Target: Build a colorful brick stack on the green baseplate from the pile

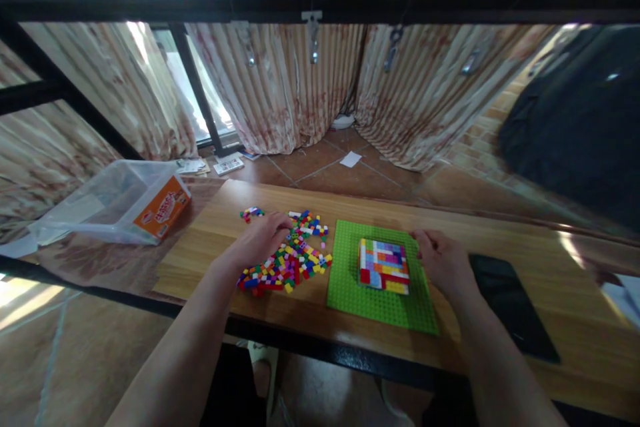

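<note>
My left hand (267, 237) is over the pile of small coloured toy bricks (293, 267) on the table, fingers bent together and fingertips at the pile's upper part. Whatever is between them is too small to make out. To the right lies a green baseplate (345, 293). A low rectangular block of many-coloured bricks (384, 267) stands on its middle, its top patterned in white, purple, red, orange and yellow. My right hand (440, 257) is at the baseplate's upper right edge, fingers curled and closed. Its fingertips partly hide the edge, and what they pinch cannot be seen.
A small separate cluster of bricks (251, 213) lies behind my left hand. A dark flat tablet-like object (515, 307) rests right of my right hand. At far left stands a clear plastic bin (110, 213) with an orange label. A black bar (320, 0) crosses above the table.
</note>
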Available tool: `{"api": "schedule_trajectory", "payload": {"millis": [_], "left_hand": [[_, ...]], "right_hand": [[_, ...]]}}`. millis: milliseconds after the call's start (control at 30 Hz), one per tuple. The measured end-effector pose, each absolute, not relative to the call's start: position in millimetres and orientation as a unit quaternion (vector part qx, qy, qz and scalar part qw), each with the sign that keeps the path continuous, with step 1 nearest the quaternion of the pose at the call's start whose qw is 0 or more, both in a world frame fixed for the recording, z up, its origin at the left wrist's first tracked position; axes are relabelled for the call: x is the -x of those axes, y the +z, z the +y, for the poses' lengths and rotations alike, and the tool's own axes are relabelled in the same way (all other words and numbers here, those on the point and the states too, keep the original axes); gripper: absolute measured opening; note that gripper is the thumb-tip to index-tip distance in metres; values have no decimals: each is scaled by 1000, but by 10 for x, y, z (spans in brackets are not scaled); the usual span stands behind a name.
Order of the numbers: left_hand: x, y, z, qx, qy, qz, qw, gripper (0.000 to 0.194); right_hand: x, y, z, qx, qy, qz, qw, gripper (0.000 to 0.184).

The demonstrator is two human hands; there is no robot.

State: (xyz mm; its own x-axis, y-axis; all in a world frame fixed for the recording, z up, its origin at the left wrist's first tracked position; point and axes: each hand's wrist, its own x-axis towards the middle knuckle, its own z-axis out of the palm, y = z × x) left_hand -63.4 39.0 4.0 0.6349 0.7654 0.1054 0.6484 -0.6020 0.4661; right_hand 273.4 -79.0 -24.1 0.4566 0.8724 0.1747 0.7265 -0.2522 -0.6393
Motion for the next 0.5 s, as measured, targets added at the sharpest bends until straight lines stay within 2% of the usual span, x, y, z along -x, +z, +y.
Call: {"api": "schedule_trajectory", "payload": {"millis": [133,200,300,400,500], "left_hand": [[295,51,213,-857,243,370,263,14],[70,29,76,-839,270,352,316,15],[-241,6,-118,-811,291,317,397,14],[-464,15,-240,-788,293,275,466,11],[-607,25,-289,-749,301,256,531,7]], "right_hand": [[-2738,-147,-867,744,163,-423,491,38],[-2602,-127,-901,698,210,-436,527,34],[-2338,-105,-967,635,290,-508,505,30],[-2171,-76,-1044,608,319,-566,457,27],[-2152,-52,-1100,592,327,-564,474,25]]}}
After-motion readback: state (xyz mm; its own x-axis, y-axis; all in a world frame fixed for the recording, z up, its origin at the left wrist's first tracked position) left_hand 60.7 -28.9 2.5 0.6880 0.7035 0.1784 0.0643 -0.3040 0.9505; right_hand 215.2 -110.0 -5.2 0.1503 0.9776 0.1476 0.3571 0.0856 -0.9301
